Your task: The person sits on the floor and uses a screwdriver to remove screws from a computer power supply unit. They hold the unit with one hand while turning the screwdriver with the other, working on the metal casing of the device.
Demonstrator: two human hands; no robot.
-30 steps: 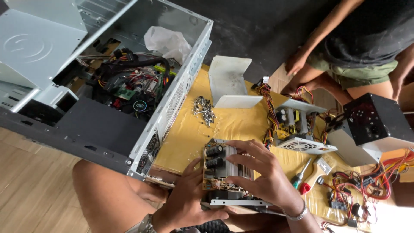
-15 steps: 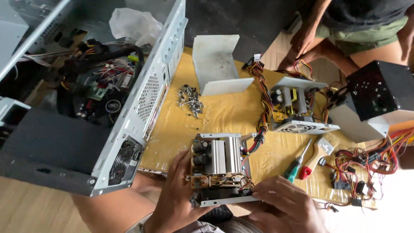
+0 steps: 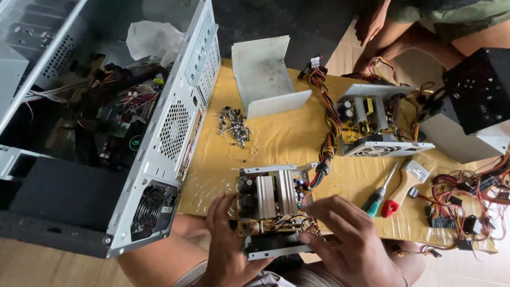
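An opened power supply unit [image 3: 272, 197] with its circuit board, silver heat sinks and capacitors exposed sits on my lap at the near edge of a yellow sheet [image 3: 287, 138]. My left hand [image 3: 227, 242] grips its left side. My right hand [image 3: 348, 239] rests on its lower right corner, fingers on the wires and the metal frame. A bundle of coloured cables [image 3: 328, 122] runs from the unit toward the far side of the sheet.
A large open computer case [image 3: 159, 138] lies on the left. A heap of screws [image 3: 234, 125], a bent metal cover [image 3: 268, 79], a second open power supply [image 3: 374, 125], a green-handled screwdriver [image 3: 380, 192], loose cables [image 3: 462, 204] and a black box [image 3: 478, 90] lie around. Another person [image 3: 404, 26] sits opposite.
The view has shifted left and down. My right hand slid from the top of the unit to its lower right corner. My left hand stays on the left side.
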